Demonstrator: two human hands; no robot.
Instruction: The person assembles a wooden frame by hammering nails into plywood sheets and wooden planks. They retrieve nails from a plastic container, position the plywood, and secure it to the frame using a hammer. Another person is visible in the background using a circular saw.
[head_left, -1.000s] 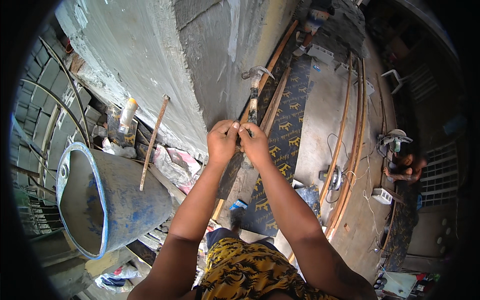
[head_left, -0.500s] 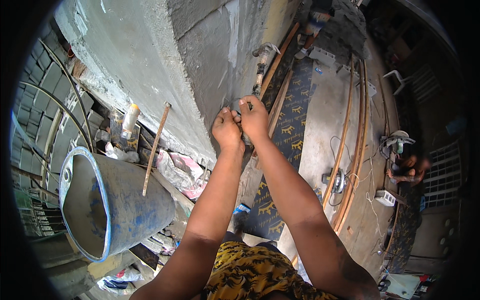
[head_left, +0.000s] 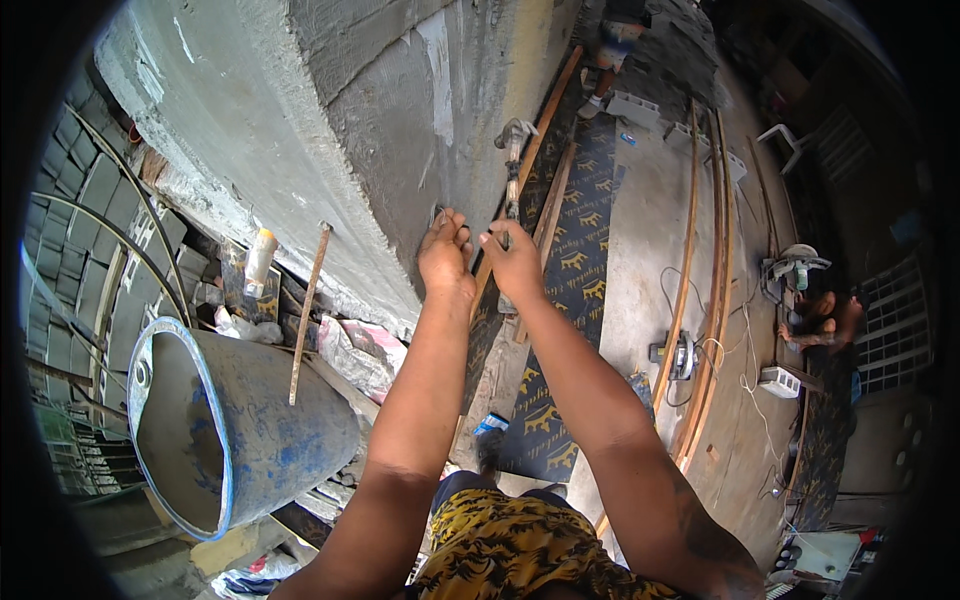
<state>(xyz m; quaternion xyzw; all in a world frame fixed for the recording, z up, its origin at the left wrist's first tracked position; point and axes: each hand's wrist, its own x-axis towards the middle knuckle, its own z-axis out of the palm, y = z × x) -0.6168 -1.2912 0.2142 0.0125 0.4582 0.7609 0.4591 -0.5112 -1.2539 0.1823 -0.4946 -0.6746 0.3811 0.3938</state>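
Observation:
My left hand (head_left: 446,255) is closed against the lower corner of a grey plastered wall (head_left: 375,110). Its fingertips meet at a thin wire-like bit by the wall, too small to make out surely. Just to the right, my right hand (head_left: 514,265) has its thumb and forefinger close together. A claw hammer (head_left: 513,180) runs beneath that hand, its head pointing away from me and the handle's end showing below the palm. The other fingers, curled around the handle, are mostly hidden. A small gap separates the two hands.
A blue-rimmed drum (head_left: 285,410) lies tilted at left, near a rusty rod (head_left: 309,315) sticking out of the wall and a plastic bottle (head_left: 260,260). Dark printed boards (head_left: 585,250), long timbers (head_left: 712,300) and a circular saw (head_left: 680,355) lie right. Another person (head_left: 822,325) crouches far right.
My hands have moved apart from touching each other. The right hand has come slightly back toward me with the hammer, while the left stays at the wall. The whole view has shifted a little.

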